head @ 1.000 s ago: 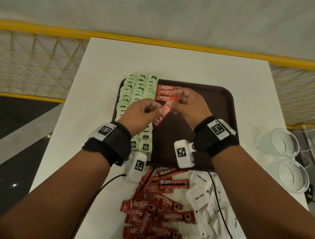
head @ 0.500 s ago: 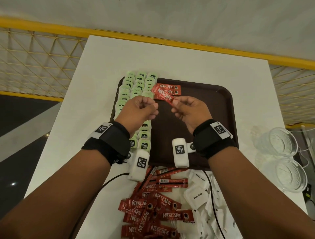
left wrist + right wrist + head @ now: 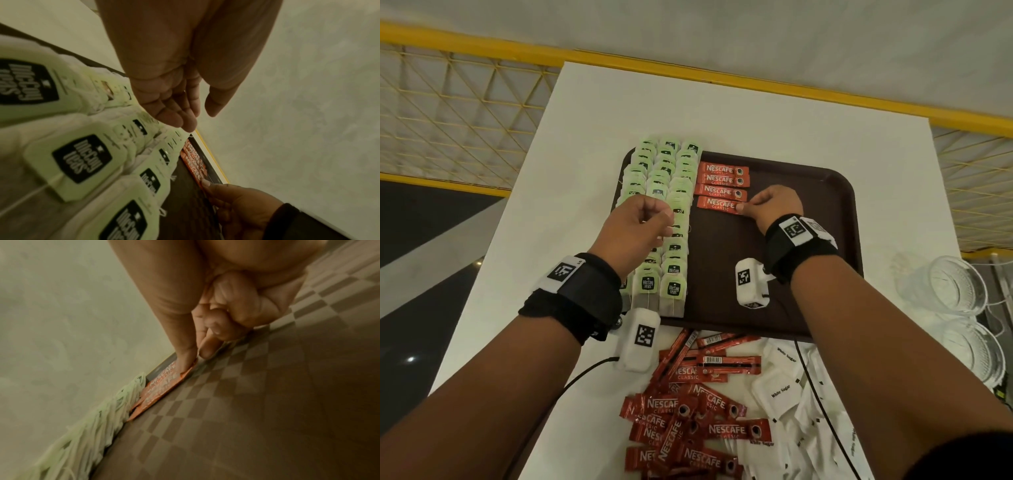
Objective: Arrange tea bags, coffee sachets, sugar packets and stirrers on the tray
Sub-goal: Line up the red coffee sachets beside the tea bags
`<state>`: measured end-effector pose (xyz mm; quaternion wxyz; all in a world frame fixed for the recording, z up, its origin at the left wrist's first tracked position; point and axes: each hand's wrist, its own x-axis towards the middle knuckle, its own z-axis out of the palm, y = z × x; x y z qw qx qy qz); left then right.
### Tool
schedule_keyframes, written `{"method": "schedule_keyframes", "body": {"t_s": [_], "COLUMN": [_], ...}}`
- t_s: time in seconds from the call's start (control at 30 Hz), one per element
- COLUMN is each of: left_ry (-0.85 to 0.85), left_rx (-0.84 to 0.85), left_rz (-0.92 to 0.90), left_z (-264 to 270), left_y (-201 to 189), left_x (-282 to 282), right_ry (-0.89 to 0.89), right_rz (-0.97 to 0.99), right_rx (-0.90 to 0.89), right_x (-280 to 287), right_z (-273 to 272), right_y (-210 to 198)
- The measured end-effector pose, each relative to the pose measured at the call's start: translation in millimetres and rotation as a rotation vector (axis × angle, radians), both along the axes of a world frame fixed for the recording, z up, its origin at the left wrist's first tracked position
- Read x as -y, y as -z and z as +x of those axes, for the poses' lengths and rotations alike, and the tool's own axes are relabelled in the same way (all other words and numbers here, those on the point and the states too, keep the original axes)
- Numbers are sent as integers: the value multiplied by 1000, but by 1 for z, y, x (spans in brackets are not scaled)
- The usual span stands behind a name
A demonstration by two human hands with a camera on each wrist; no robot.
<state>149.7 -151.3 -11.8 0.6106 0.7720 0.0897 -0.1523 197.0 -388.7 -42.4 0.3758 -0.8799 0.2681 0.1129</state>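
A second ago both hands held one red coffee sachet up over the tray; now it lies flat as the fourth sachet [image 3: 717, 204] in a short column, and the hands have drawn apart. The right hand [image 3: 774, 205] pinches that sachet's right end between thumb and forefinger, its other fingers curled under, pressing the thin foil strip down onto the tray's floor. The left hand [image 3: 635, 228] hovers over the tea bags with fingers loosely bent and nothing in it; the left wrist view shows an empty, relaxed palm.

The tray [image 3: 835, 212] is dark brown plastic with rounded corners, a raised rim and a fine chequered texture. Along its left edge run three overlapping rows of tea bags [image 3: 664, 192], soft papery pouches with pale green tags and black labels, reaching from its far edge to its near edge. The four glossy red sachets sit just beside them at the far left, stacked parallel and touching.

On the white table, at its near edge below the tray, lies a loose pile of coffee sachets [image 3: 688, 421], narrow red sticks crossing one another. Just right of it lies a heap of white sugar packets [image 3: 777, 390], small flat paper squares. Two ribbed clear glass bowls [image 3: 955, 287] stand by the table's right edge.
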Motion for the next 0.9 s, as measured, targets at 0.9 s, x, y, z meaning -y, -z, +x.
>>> {"method": "schedule_keyframes", "body": {"t_s": [0.9], "left_ry": [748], "left_rx": [130], "left_rz": [638], "left_z": [-120], "left_y": [-9], "left_x": [-18], "right_ry": [-627], "right_rz": [-276], "right_rx": [-264], "right_x": [-44], "right_z": [-215], "right_y": [-52]}}
